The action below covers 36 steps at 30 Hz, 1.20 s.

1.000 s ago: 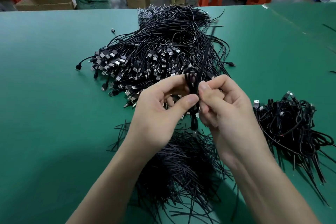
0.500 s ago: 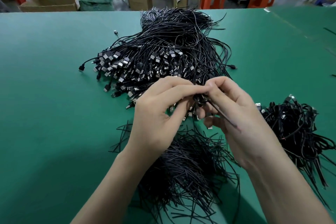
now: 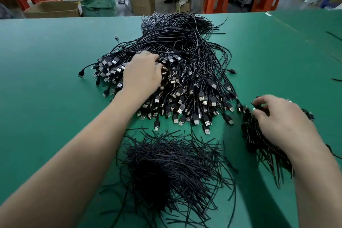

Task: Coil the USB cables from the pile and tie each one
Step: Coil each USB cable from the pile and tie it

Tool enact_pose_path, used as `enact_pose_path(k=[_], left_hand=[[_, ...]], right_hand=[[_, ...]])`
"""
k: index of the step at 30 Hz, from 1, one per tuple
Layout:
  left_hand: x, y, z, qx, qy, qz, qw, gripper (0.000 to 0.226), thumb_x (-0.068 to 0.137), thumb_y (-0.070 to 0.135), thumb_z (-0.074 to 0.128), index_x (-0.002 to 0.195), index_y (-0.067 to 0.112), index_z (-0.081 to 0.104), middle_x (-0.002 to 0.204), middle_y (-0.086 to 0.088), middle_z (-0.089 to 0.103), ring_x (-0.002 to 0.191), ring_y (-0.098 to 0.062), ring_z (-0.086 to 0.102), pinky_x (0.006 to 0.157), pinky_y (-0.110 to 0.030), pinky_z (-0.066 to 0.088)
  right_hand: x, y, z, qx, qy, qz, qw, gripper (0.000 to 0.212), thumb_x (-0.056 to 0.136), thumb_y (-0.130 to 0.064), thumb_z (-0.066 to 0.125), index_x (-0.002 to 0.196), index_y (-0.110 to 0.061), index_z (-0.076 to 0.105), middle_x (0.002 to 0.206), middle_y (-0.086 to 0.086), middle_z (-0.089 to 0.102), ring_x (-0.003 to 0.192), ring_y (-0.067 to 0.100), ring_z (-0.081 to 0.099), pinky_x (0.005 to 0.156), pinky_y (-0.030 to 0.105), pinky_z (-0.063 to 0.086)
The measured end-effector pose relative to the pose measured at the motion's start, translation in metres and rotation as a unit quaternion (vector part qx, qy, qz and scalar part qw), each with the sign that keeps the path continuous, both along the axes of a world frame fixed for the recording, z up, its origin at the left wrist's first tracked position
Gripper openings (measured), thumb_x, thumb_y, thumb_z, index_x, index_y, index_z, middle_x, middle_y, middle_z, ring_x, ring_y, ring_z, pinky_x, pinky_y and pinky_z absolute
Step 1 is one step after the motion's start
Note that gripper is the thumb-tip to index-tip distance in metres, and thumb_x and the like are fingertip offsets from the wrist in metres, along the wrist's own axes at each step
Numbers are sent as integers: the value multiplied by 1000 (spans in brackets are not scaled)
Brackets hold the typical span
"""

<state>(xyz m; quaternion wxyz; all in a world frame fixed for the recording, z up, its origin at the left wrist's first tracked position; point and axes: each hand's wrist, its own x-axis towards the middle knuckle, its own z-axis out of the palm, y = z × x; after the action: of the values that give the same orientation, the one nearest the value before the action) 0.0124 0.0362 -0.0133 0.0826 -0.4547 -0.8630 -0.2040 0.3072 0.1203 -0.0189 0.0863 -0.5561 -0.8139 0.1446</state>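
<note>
Your view sits on your head and faces forward and down across the table [image 3: 46,57]. It rides close over your left hand [image 3: 142,75] and right hand [image 3: 277,122], and its wide angle reaches the stools [image 3: 215,2] past the far edge.

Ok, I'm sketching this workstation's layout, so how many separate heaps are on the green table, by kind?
Uncoiled USB cable pile: 1
Twist-tie heap: 1
Coiled cable heap: 1
Total: 3

Passes freely over green table [image 3: 42,83] at left; meets USB cable pile [image 3: 194,72] ahead, tie heap [image 3: 166,168] nearer, coiled cables [image 3: 259,140] rightward.
</note>
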Motion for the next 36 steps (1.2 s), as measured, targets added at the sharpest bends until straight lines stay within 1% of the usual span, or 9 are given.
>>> enact_pose_path(k=[3, 6, 11, 15, 21, 23, 27, 33, 36], left_hand=[[-18, 24, 2, -75, 5, 32, 997, 43, 108, 32, 46, 141, 9, 60, 143, -16, 54, 131, -38, 52, 107, -52, 45], [-29, 40, 0, -110, -8, 51, 993, 45, 109, 37, 46, 135, 6, 63, 141, -19, 50, 127, -42, 54, 105, -53, 47], [-41, 53, 3, -104, -18, 65, 992, 37, 101, 46, 63, 121, 16, 71, 132, -14, 62, 119, -38, 62, 93, -44, 50], [-52, 54, 8, -94, -71, 69, 991, 28, 96, 45, 71, 114, 24, 74, 125, -8, 70, 118, -33, 63, 93, -41, 51], [-63, 54, 10, -100, -124, 107, 981, 44, 91, 49, 75, 116, 13, 74, 118, -12, 72, 111, -34, 66, 96, -45, 55], [-65, 55, 12, -113, -131, 104, 979, 39, 92, 43, 75, 115, 12, 73, 118, -12, 71, 111, -34, 66, 97, -45, 55], [-61, 55, 15, -157, -82, 78, 981, 18, 91, 24, 57, 80, 9, 56, 100, -14, 62, 92, -35, 57, 80, -36, 48], [-46, 45, 13, -221, 26, 67, 973, 19, 94, 27, 48, 91, 9, 54, 99, -11, 55, 91, -33, 52, 80, -38, 43], [-30, 32, 24, -173, -48, 41, 983, 27, 97, 29, 50, 92, 6, 64, 96, -13, 64, 90, -32, 58, 78, -33, 46]], right_hand=[[5, 4, 2, -35, -42, -1, 998, 36, 103, -33, 53, 135, -20, 63, 133, 9, 64, 127, 35, 53, 99, 48, 49], [6, 4, 4, -50, -40, -5, 998, 37, 103, -44, 50, 113, -19, 76, 119, 11, 69, 121, 36, 53, 95, 49, 51], [3, 1, 6, -29, -40, 21, 999, 51, 103, -49, 44, 92, -10, 74, 111, 6, 61, 111, 34, 51, 94, 47, 49], [-4, -4, 7, -28, -23, 54, 998, 44, 103, -46, 46, 103, -12, 74, 121, 8, 65, 116, 33, 53, 98, 48, 48], [-15, -15, 10, -43, 7, 95, 995, 49, 101, -50, 49, 140, -21, 57, 143, 4, 55, 135, 26, 44, 110, 47, 40], [-18, -20, 11, -42, 17, 113, 993, 49, 101, -50, 50, 142, -22, 55, 143, 3, 55, 136, 24, 45, 110, 46, 40], [-25, -28, 12, -46, 34, 143, 988, 49, 101, -50, 50, 142, -24, 54, 143, -2, 54, 136, 19, 44, 111, 44, 40], [-30, -32, 14, -53, 63, 174, 981, 46, 101, -49, 51, 142, -27, 53, 145, -8, 53, 137, 12, 44, 110, 35, 38], [-31, -33, 12, -83, 113, 197, 970, 40, 100, -50, 51, 136, -32, 59, 135, -17, 57, 129, 5, 49, 98, 22, 37]])
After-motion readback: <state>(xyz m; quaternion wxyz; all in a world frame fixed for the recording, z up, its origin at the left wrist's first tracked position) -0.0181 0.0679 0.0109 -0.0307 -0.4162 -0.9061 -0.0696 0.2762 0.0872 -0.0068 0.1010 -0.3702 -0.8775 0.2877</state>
